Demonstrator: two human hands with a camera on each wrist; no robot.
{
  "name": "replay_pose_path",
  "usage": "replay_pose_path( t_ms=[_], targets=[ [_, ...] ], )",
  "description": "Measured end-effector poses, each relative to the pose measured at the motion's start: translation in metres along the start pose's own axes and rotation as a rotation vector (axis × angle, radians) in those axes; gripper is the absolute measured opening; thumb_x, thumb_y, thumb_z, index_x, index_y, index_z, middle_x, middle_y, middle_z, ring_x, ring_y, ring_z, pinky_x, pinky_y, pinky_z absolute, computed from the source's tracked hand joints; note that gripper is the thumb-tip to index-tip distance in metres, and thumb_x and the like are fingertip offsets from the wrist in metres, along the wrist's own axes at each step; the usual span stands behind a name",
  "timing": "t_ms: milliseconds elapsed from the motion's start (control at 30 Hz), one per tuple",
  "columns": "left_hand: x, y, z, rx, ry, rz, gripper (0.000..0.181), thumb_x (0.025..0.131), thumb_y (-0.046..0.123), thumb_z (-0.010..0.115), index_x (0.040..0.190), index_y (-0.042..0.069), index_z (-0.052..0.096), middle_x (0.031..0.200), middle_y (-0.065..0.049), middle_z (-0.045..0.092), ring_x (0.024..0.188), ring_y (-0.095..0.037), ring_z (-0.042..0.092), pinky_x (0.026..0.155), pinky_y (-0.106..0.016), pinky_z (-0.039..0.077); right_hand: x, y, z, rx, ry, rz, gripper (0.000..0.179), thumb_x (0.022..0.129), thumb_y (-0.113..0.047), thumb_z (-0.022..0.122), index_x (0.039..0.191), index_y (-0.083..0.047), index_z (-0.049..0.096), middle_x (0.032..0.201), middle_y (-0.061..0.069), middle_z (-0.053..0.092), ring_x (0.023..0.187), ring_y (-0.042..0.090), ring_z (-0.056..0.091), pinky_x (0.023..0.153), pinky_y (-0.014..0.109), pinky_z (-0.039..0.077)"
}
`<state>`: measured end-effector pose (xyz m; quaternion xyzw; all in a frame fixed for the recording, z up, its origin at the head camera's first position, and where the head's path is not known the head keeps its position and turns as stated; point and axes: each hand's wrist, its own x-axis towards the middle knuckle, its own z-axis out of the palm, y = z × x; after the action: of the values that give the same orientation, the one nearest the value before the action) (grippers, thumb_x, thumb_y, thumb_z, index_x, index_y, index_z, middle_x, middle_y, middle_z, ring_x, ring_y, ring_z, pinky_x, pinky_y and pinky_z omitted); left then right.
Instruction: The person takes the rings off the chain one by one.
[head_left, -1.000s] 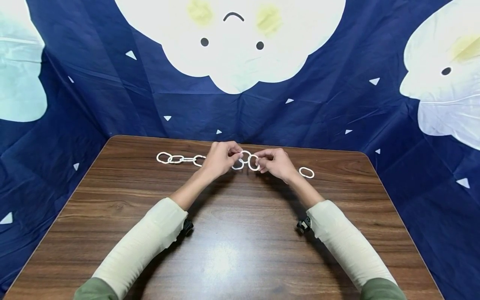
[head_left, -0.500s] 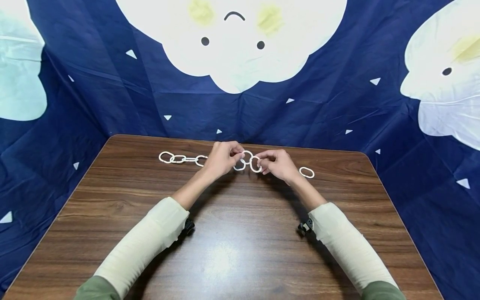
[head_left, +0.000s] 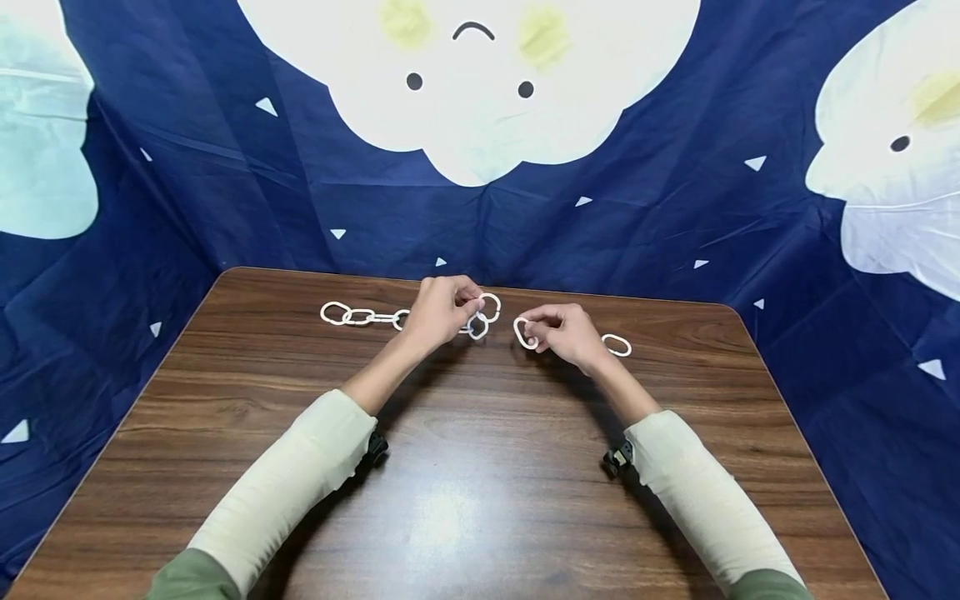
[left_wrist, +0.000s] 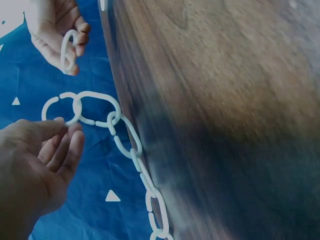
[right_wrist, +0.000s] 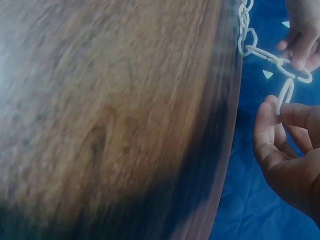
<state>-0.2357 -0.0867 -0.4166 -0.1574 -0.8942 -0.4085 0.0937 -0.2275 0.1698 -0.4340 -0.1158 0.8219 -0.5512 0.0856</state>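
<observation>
Near the table's far edge, my left hand pinches the end link of a white plastic chain between thumb and fingertips. This end link has a small gap in its ring, seen in the left wrist view. From it the chain runs left, partly hidden behind the hand. To the right, my right hand pinches a single white link by one side. That link stands roughly upright, apart from the chain in the head view. In the left wrist view, the right hand's link is above the chain's end.
One more loose white link lies on the table just right of my right wrist. The brown wooden table ends at a far edge close beyond the hands. A blue curtain with white clouds hangs behind and at both sides.
My right hand has drawn its link rightward, away from the chain's end link, which it overlapped earlier. The end link in my left hand now shows its gap, and the linked piece below has turned.
</observation>
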Motion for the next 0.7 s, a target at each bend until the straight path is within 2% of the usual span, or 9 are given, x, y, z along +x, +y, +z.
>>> replay_pose_path(
  t_ms=[167, 433, 700],
  targets=[
    [0.001, 0.000, 0.000, -0.009, -0.016, -0.005, 0.010, 0.103, 0.013, 0.083, 0.108, 0.004, 0.084, 0.104, -0.010, 0.087, 0.097, -0.026, 0.082, 0.095, -0.044, 0.065, -0.004, 0.004, -0.007, -0.078, -0.001, 0.006, 0.022, 0.105, -0.002, 0.074, 0.125, 0.006, 0.081, 0.099, 0.021, 0.083, 0.075, 0.010, 0.072, 0.068, 0.030, 0.066],
    [0.004, 0.005, 0.000, -0.038, 0.004, 0.004, 0.009, 0.101, 0.011, 0.085, 0.107, 0.004, 0.085, 0.102, -0.010, 0.088, 0.096, -0.025, 0.082, 0.092, -0.043, 0.065, -0.014, 0.009, -0.021, -0.152, 0.000, 0.025, 0.022, 0.103, -0.003, 0.078, 0.123, 0.006, 0.081, 0.098, 0.024, 0.083, 0.074, 0.019, 0.070, 0.064, 0.029, 0.062],
    [0.006, 0.013, -0.003, -0.056, 0.018, -0.001, 0.008, 0.100, 0.011, 0.085, 0.105, 0.005, 0.085, 0.099, -0.009, 0.088, 0.092, -0.022, 0.083, 0.088, -0.040, 0.065, -0.024, 0.017, -0.036, -0.153, 0.019, 0.079, 0.024, 0.101, -0.004, 0.080, 0.122, 0.008, 0.080, 0.085, 0.010, 0.080, 0.071, 0.017, 0.066, 0.063, 0.028, 0.060]
  ],
)
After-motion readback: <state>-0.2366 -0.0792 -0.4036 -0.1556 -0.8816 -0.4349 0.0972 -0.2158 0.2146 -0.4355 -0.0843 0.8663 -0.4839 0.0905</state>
